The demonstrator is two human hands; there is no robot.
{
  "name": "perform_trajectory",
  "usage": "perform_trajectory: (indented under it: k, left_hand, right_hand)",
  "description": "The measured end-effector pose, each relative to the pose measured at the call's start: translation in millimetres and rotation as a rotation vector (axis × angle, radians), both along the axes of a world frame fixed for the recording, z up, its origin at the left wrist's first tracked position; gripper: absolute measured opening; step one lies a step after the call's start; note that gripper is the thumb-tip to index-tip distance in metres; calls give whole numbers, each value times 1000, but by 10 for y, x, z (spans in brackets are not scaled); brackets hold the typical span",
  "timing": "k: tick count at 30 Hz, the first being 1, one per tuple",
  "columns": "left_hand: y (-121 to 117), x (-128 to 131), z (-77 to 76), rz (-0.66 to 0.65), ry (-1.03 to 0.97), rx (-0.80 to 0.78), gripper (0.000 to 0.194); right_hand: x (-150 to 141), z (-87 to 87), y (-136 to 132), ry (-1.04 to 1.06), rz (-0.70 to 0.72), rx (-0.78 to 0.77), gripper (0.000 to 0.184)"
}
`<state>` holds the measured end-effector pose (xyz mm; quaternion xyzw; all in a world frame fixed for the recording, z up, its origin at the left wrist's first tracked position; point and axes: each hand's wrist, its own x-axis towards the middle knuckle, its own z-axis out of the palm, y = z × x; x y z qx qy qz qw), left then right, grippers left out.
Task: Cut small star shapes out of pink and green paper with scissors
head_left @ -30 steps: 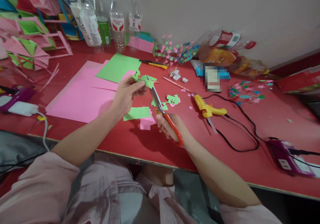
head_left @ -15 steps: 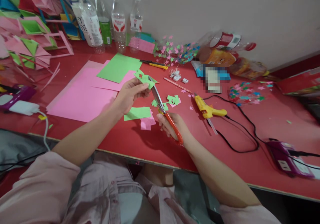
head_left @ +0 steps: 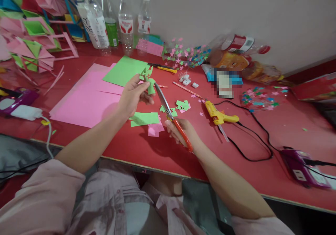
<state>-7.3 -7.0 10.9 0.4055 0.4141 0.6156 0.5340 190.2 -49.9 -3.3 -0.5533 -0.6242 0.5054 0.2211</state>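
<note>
Between the thumb and fingers of my left hand (head_left: 134, 95) is a piece of green paper (head_left: 151, 85) with notched, cut-out edges. My right hand (head_left: 181, 131) grips a pair of scissors (head_left: 179, 128) by the red-orange handles. The blades look closed and point up and left, with their tips close beside the green paper. Below the blades lie small green paper scraps (head_left: 183, 105) with jagged edges. A green paper strip (head_left: 144, 119) rests partly over pink paper scraps (head_left: 154, 130) near my left wrist.
Pink sheets (head_left: 78, 98) and a green sheet (head_left: 123, 72) lie at left. A yellow glue gun (head_left: 220, 115) with a black cord sits at right, near a power strip (head_left: 304, 166). Clear bottles (head_left: 126, 32) stand along the wall. A yellow cutter (head_left: 168, 69) and paper stars (head_left: 183, 53) lie behind.
My left hand has drawn slightly left and turned the green paper, so it now stands more upright and apart from the blades. The scissors have barely moved.
</note>
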Motion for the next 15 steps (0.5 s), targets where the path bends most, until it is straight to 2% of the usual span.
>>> perform_trajectory:
  k: [9, 15]
  left_hand:
    - [10, 2, 17, -106, -64, -64, 16]
    - [33, -23, -33, -16, -21, 46, 14]
  right_hand:
    - [-4, 21, 4, -61, -8, 54, 58]
    - [11, 37, 1, -95, 28, 59, 57]
